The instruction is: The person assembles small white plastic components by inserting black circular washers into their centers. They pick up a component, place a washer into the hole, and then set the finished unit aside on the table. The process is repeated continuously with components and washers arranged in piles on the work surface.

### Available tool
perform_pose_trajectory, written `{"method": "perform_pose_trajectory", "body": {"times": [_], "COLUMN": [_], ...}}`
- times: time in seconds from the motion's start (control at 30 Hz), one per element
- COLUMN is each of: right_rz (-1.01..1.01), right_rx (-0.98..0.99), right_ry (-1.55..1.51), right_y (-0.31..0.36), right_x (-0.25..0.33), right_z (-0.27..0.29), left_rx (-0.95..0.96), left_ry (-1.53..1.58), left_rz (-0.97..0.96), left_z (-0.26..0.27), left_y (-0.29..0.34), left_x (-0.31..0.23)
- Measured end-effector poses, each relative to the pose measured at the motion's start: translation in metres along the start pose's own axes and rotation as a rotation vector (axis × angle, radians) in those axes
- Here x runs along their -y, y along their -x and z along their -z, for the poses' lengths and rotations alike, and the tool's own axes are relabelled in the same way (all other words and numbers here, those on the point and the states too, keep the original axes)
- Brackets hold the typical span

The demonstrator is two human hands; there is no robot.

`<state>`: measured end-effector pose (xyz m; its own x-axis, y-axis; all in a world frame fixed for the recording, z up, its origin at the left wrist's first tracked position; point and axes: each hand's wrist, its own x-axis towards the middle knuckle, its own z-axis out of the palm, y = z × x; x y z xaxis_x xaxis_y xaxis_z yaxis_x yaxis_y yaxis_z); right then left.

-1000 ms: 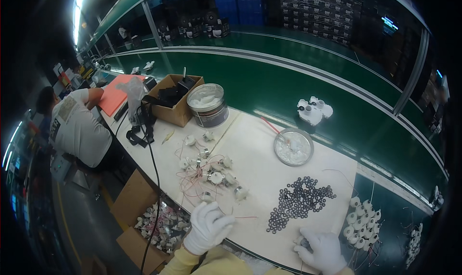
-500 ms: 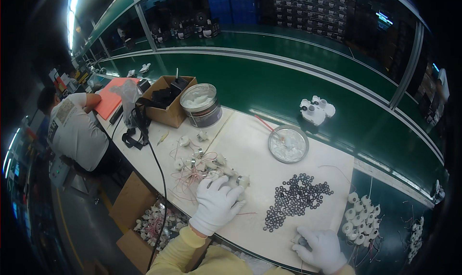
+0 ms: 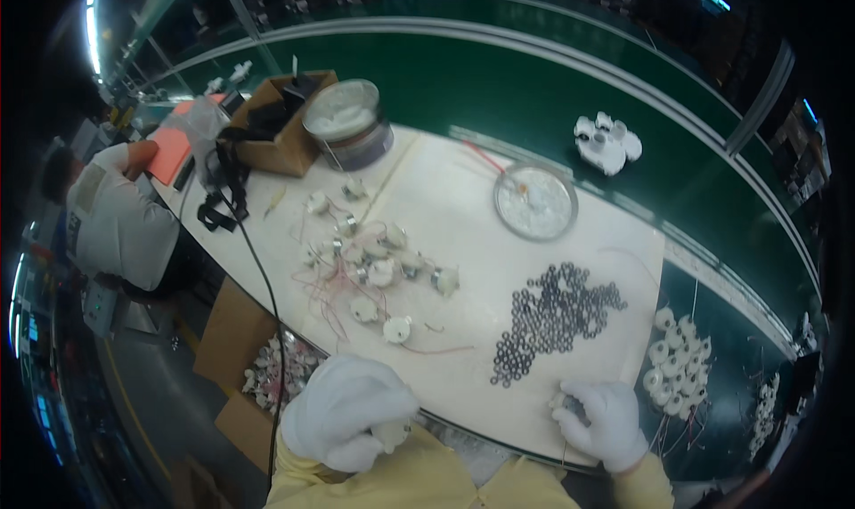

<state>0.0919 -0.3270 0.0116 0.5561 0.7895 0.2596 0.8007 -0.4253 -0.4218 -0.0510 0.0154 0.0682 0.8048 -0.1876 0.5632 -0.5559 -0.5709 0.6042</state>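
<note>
Motor [image 3: 390, 434] in the left hand [image 3: 347, 411], by the near edge of the surface [image 3: 445, 179], pinched between thumb and curled fingers, mostly covered by the white glove. Over to the right hand [image 3: 607, 427], also gloved: fingers closed around a grey piece [image 3: 571, 407], partly hidden, at the near edge too. Out ahead of the left hand, a loose heap of motors [image 3: 380, 273], pink wires [image 3: 331, 304] trailing through and around. Ahead of the right, dark rings [image 3: 552, 317], spread in one dense patch. Beyond the rings, a round dish [image 3: 534, 236] with white paste inside, red stick [image 3: 481, 155] leaning over the rim. Far left corner now: tin [image 3: 361, 154] right beside a carton [image 3: 307, 137] of black items. Past the right end, cream-white parts [image 3: 677, 362], bunched on green. Down left, below the surface, an open box [image 3: 223, 331] of small parts, black cable [image 3: 281, 349] hanging in front. Farther left, a person [image 3: 125, 224], arm over an orange sheet [image 3: 169, 157].
</note>
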Motion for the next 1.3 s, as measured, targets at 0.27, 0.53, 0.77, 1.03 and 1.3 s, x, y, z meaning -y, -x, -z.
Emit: {"method": "perform_pose_trajectory", "body": {"times": [0.27, 0.53, 0.77, 1.03, 1.3], "right_rz": [-0.190, -0.155, -0.257, -0.069, 0.046], "right_rx": [0.065, 0.134, 0.201, 0.240, 0.406], "right_ry": [-0.187, -0.337, -0.487, -0.054, 0.293], "right_y": [0.005, -0.034, -0.042, -0.053, -0.076], "right_x": [0.003, 0.007, 0.011, 0.021, 0.040], "right_z": [-0.002, -0.014, -0.014, -0.003, 0.004], "left_rx": [0.037, -0.113, -0.039, -0.071, -0.057], "left_ry": [-0.130, -0.484, -0.460, -0.421, -0.438], "left_rz": [0.409, 0.195, 0.282, 0.285, 0.290], "left_z": [-0.052, -0.077, -0.078, -0.078, -0.076], "left_y": [0.036, 0.029, 0.026, 0.027, 0.027], "left_x": [0.030, 0.057, 0.058, 0.058, 0.058]}}
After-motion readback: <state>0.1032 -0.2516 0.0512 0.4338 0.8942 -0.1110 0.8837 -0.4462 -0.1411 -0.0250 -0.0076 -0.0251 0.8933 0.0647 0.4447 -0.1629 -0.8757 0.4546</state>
